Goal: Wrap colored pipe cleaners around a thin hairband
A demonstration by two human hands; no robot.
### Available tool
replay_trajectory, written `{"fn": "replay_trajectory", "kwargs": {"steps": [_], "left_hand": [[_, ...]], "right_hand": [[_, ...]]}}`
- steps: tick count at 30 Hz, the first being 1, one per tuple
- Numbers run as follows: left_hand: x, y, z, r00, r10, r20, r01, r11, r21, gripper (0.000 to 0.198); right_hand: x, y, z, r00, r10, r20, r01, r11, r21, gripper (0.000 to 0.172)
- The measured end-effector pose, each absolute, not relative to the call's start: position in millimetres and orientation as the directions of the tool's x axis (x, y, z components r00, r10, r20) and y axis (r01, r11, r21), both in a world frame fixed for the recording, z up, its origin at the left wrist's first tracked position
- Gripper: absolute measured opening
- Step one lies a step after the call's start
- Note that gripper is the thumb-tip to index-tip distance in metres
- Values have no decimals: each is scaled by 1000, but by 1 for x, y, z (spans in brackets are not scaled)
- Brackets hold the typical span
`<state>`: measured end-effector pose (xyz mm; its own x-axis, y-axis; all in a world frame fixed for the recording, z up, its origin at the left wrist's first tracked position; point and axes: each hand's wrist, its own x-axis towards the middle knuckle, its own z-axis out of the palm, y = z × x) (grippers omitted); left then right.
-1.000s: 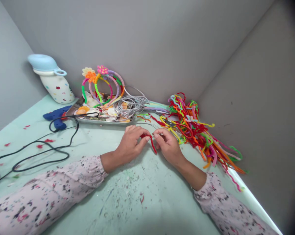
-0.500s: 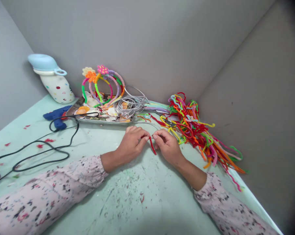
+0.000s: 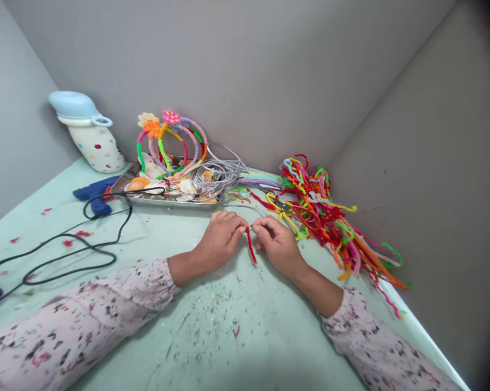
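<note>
My left hand [image 3: 221, 238] is closed in a pinch on a red pipe cleaner [image 3: 251, 247], whose short free end hangs down from the fingertips. Just to its right, my right hand [image 3: 278, 241] is also pinched, its fingertips almost meeting the left ones. A strand of grey wire [image 3: 245, 206] runs from the coil behind to my right hand, and a thin tip shows at its fingertips; the rest is hidden by the fingers. Both hands are low over the pale green table [image 3: 220, 331].
Behind the hands, a metal tray [image 3: 175, 203] holds scraps, flower-topped headbands [image 3: 160, 146] and coiled grey wire [image 3: 222, 176]. At left are a blue glue gun [image 3: 96, 191], its black cord [image 3: 65, 236] and a bottle [image 3: 94, 144]. Yellow-handled scissors [image 3: 285, 205] lie by piled pipe cleaners [image 3: 330, 217].
The free end of the red pipe cleaner hangs straighter and slightly lower than before. My right fingertips have shifted a little left, and both hands keep their pinch.
</note>
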<state>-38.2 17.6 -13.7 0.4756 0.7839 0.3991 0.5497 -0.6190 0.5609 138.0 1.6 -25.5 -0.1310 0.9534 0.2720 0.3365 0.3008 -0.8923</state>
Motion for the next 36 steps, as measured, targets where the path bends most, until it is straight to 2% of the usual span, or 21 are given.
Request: {"fn": "replay_trajectory", "kwargs": {"steps": [6,13,23,26,30,36], "left_hand": [[-38,17,-13,450,794,409,537,-606,586,23],[-38,18,-14,483,778,402,548,-626,555,28],[-39,17,-12,415,795,443,499,-606,620,20],[-41,18,-13,397,802,446,483,-596,642,21],[-42,18,-12,375,814,444,459,-579,674,22],[-41,16,-10,391,811,436,438,-580,687,21]], "right_hand": [[138,2,-25,-127,948,293,347,319,-882,17],[137,1,-26,-138,941,308,343,337,-877,16],[140,3,-28,-82,947,309,269,320,-909,16],[140,3,-30,-84,913,400,309,406,-860,14],[140,3,-29,-103,847,522,418,513,-750,20],[139,3,-26,-135,806,577,495,559,-665,18]]}}
